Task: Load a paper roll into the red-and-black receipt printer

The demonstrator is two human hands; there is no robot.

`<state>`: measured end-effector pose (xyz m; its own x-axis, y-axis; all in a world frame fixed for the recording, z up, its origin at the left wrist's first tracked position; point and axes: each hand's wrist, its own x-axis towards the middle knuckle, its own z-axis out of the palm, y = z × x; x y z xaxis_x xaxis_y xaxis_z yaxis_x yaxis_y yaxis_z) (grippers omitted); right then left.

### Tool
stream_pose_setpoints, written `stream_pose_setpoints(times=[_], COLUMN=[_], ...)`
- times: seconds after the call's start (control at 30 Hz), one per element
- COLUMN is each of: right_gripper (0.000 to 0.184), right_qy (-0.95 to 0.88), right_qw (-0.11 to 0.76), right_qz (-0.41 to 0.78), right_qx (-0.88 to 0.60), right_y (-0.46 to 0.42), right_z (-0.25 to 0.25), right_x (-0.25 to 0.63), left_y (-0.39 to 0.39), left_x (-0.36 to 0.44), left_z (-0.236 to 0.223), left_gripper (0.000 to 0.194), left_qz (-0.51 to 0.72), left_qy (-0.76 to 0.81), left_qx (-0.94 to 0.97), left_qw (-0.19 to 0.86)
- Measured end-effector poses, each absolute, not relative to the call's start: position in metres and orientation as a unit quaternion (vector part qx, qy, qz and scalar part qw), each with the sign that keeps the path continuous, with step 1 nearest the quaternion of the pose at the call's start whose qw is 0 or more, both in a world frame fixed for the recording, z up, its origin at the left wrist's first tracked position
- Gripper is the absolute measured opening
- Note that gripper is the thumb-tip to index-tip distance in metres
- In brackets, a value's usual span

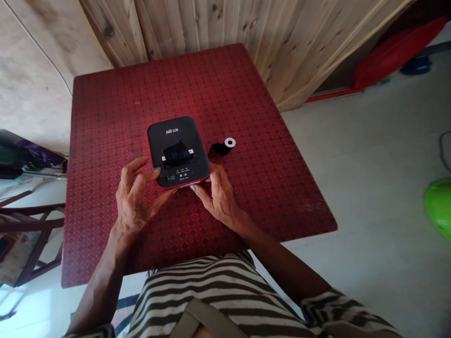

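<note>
A flat black box-like item with a red rim [179,124] lies on the red table, with white lettering and small icons on its top. A dark, shiny loose piece [176,151] lies across its middle, with small white patches at its ends. My left hand [136,195] grips the near left corner, a fingertip on top and the thumb at the front edge. My right hand [220,195] holds the near right corner, thumb along the front and fingers by the side. Just right of the box is a white-cored roll of black tape [229,143], its loose black end trailing left.
The red patterned table [282,197] stands against a wooden plank wall [211,23]. To the left are a dark wooden chair [31,225] and a metal rod [58,176]. A bright green object [439,206] sits on the floor at right, and a red rounded object [398,54] stands behind.
</note>
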<state>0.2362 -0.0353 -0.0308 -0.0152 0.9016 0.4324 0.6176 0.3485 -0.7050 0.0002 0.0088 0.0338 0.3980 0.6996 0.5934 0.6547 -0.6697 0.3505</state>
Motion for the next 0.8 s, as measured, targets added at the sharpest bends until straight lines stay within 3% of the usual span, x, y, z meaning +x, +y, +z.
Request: stream_pose_setpoints(times=[0.23, 0.4, 0.53, 0.6, 0.73, 0.8], right_gripper=[0.053, 0.059, 0.03, 0.026, 0.031, 0.035], right_qy=[-0.688, -0.679, -0.688, -0.75, -0.871, -0.88], right_qw=[0.442, 0.479, 0.504, 0.435, 0.168, 0.084], right_qz=[0.177, 0.16, 0.062, 0.054, 0.105, 0.121], right_qx=[-0.548, -0.533, -0.518, -0.495, -0.45, -0.451], right_y=[-0.033, -0.036, -0.013, 0.012, 0.068, 0.087], right_z=[-0.036, -0.017, 0.029, 0.053, 0.08, 0.085], right_x=[0.235, 0.248, 0.263, 0.263, 0.245, 0.234], left_y=[0.012, 0.009, 0.009, 0.01, 0.009, 0.008], left_x=[0.0, 0.003, 0.003, 0.003, 0.003, 0.004], left_z=[0.034, 0.019, 0.013, 0.012, 0.008, 0.006], left_gripper=[0.047, 0.057, 0.062, 0.064, 0.066, 0.068], left_qz=[0.371, 0.394, 0.4, 0.408, 0.409, 0.409], left_qy=[0.408, 0.406, 0.387, 0.383, 0.385, 0.385], left_qx=[0.833, 0.823, 0.83, 0.828, 0.827, 0.827], left_qw=[0.05, 0.047, 0.033, 0.027, 0.017, 0.016])
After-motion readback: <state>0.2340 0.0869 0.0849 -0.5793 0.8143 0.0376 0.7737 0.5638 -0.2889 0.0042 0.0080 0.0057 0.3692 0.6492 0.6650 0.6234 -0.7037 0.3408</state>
